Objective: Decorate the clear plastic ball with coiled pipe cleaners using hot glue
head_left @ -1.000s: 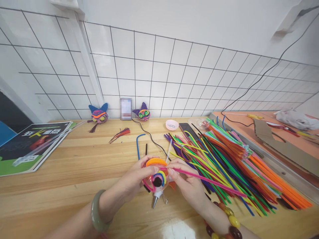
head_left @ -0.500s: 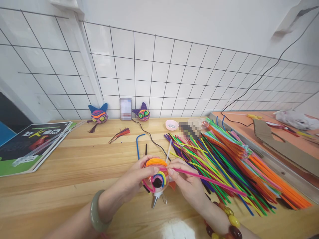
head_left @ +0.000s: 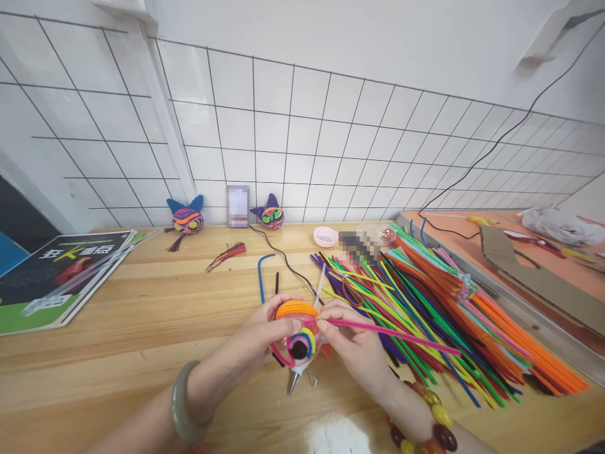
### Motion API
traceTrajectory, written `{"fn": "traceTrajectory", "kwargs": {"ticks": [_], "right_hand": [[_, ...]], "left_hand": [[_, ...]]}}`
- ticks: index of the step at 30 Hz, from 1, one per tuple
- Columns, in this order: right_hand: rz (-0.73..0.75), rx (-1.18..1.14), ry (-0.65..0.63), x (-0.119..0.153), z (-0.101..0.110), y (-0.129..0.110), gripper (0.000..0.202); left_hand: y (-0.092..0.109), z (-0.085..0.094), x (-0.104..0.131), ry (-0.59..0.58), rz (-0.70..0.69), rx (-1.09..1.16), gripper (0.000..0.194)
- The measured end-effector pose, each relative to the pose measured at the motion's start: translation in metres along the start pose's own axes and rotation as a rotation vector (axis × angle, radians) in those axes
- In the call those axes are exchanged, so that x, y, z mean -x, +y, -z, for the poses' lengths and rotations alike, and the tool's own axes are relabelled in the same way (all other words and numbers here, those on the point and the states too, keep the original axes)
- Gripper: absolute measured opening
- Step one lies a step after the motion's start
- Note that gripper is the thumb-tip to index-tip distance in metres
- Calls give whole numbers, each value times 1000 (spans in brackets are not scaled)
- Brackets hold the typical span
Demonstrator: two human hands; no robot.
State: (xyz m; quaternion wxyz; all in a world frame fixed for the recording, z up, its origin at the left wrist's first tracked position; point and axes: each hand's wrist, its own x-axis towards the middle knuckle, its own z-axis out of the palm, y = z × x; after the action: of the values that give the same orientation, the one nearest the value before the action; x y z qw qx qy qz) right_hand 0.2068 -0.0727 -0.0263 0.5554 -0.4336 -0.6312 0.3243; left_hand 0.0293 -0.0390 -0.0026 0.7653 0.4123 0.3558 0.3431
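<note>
At the lower centre of the frame, two hands meet at one ball (head_left: 312, 343): the left hand (head_left: 265, 331) grips it from its left side, thumb laid on the front, and the right hand (head_left: 357, 343) pinches one pink stem (head_left: 397, 332) narrowly between thumb and fingertips, right at the ball. The stem's free end runs to the lower right, over the piled stems (head_left: 416, 309), too many and too overlapped to count. On the ball are one orange band (head_left: 297, 308) across the top and one eye (head_left: 299, 349), a black spot partly ringed by blue and yellow. One metal nozzle (head_left: 293, 381) points down just beneath it. One bangle (head_left: 184, 400) circles the left wrist, one bracelet (head_left: 440, 415) of beads the right. Above the hands stand one blue stem (head_left: 261, 277) and one black stem (head_left: 277, 282). Toward the upper left and centre, at the wall, sit two eared heads, one blue-eared head (head_left: 186, 217) and one purple-eared head (head_left: 270, 214), with one screen (head_left: 237, 207) between them. One pink bowl (head_left: 326, 238) is right of centre; one magazine (head_left: 66, 277) lies at the left edge.
</note>
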Motion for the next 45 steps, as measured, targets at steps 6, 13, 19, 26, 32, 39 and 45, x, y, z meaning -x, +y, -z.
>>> {"fn": "traceTrajectory", "kwargs": {"ticks": [6, 13, 19, 26, 32, 39, 45], "right_hand": [[51, 64, 37, 0, -1, 0, 11], [101, 121, 83, -1, -3, -4, 12], [97, 132, 76, -1, -3, -6, 14], [118, 153, 95, -1, -4, -7, 14], [149, 193, 105, -1, -3, -9, 13], [177, 218, 108, -2, -1, -11, 13], [186, 234, 116, -2, -1, -12, 14]], "left_hand": [[0, -3, 1, 24, -13, 10, 46], [-1, -5, 2, 30, -10, 11, 45], [0, -6, 2, 43, -10, 7, 47], [-1, -6, 3, 25, 4, -1, 45], [-3, -9, 3, 59, -15, -31, 48], [-6, -8, 4, 35, -29, -37, 46], [-8, -9, 3, 28, -40, -42, 42]]}}
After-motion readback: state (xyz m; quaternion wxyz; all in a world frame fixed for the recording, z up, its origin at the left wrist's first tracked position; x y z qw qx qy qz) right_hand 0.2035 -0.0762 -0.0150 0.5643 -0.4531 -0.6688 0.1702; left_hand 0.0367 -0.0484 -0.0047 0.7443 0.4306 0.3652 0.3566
